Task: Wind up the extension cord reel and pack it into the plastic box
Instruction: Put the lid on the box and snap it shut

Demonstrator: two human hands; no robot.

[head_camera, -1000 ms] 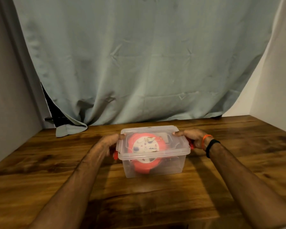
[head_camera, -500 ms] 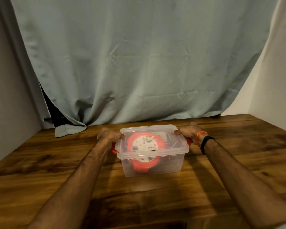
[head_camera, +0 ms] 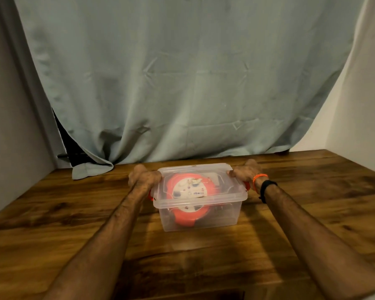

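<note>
A clear plastic box (head_camera: 221,215) with its clear lid (head_camera: 195,167) on stands in the middle of the wooden table. Inside it lies the orange extension cord reel (head_camera: 189,216) with a white round label. My left hand (head_camera: 143,176) grips the box's left end, fingers curled over the lid edge above the orange latch (head_camera: 150,194). My right hand (head_camera: 245,172) grips the right end the same way, over the other orange latch (head_camera: 247,185). Orange and black bands sit on that wrist.
The wooden table (head_camera: 204,256) reaches to a pale blue-grey curtain (head_camera: 182,83) at the back. A curtain corner (head_camera: 89,169) lies on the tabletop at the back left. Walls close in on the left and right.
Both hands have shifted from the sides of the box up onto the lid's ends. The box has stayed in about the same place.
</note>
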